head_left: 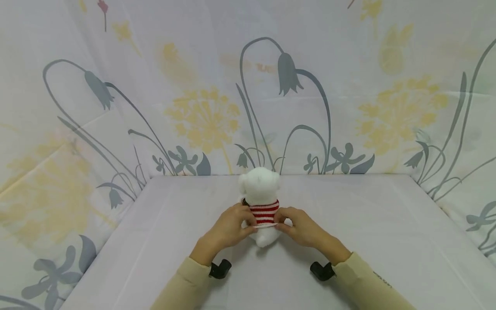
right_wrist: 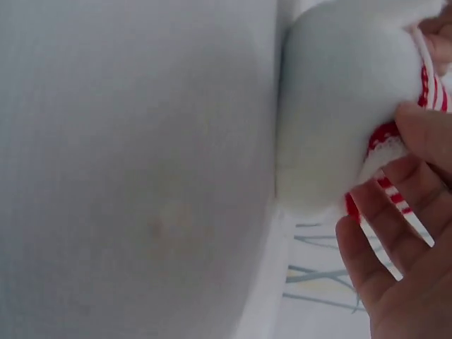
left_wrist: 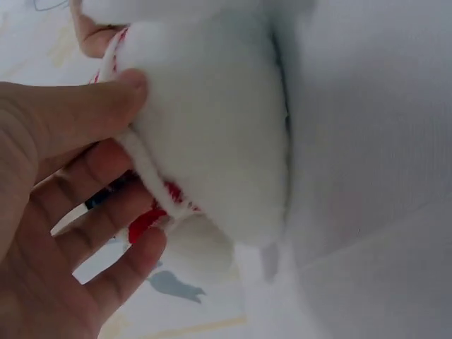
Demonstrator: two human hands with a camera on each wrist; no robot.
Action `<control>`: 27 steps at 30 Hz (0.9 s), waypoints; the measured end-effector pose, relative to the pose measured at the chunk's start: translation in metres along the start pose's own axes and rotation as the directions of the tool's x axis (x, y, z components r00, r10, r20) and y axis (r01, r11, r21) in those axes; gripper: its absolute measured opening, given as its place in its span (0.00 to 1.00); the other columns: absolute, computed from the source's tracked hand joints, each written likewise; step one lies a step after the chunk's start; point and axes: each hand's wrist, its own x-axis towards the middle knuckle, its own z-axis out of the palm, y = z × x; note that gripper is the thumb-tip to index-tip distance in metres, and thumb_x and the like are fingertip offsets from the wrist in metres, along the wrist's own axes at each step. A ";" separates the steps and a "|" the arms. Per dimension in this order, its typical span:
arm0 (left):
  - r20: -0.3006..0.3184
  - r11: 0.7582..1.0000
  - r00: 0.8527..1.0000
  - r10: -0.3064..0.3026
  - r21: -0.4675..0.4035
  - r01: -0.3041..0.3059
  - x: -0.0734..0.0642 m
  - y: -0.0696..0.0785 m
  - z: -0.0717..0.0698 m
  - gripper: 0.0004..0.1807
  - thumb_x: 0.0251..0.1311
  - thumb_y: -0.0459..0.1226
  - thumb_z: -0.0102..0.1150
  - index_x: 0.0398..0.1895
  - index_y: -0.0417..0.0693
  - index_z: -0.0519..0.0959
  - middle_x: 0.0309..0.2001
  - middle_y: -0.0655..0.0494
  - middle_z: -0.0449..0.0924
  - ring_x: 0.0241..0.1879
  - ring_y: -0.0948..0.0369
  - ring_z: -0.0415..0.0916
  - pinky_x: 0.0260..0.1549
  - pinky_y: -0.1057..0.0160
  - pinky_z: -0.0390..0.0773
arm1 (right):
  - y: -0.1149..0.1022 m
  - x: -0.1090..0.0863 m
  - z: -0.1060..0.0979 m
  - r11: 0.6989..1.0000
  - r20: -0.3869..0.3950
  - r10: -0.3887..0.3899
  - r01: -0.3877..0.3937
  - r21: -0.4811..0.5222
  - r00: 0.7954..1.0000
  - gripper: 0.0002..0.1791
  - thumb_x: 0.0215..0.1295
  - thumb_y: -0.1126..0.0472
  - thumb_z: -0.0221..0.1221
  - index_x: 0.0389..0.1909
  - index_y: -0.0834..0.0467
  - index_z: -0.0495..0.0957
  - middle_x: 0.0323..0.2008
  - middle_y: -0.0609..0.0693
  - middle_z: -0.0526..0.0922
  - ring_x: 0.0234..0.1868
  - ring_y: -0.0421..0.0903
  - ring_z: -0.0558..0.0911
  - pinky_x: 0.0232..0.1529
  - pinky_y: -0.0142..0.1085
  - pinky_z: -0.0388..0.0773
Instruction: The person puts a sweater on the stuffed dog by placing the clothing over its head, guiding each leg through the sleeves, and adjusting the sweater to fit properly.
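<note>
A white plush toy (head_left: 260, 184) sits upright on the table, its rounded back and small tail toward the head camera. It wears a red-and-white striped knitted sweater (head_left: 265, 211) with a white hem. My left hand (head_left: 229, 227) pinches the hem on the left side between thumb and fingers. On the right side, my right hand (head_left: 301, 227) pinches the same hem. Close up in the left wrist view, the thumb presses at the hem beside the toy's white lower body (left_wrist: 212, 120). The right wrist view shows the other thumb at the sweater's edge (right_wrist: 385, 138). The toy's front is hidden.
A white cloth covers the table (head_left: 186, 206). Behind it and along both sides hangs a pale curtain (head_left: 217, 26) with grey and yellow flower prints. Black wrist-camera mounts (head_left: 221, 269) stick out inward from both wrists, low over the table.
</note>
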 end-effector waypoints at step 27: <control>-0.442 0.991 0.896 0.047 0.133 0.014 0.027 0.007 0.005 0.03 0.56 0.32 0.65 0.32 0.47 0.82 0.31 0.58 0.76 0.29 0.63 0.73 0.28 0.64 0.76 | 0.002 0.014 -0.015 0.993 -0.179 -0.098 0.084 -0.083 0.979 0.08 0.67 0.63 0.58 0.46 0.55 0.76 0.33 0.46 0.83 0.32 0.39 0.79 0.33 0.35 0.76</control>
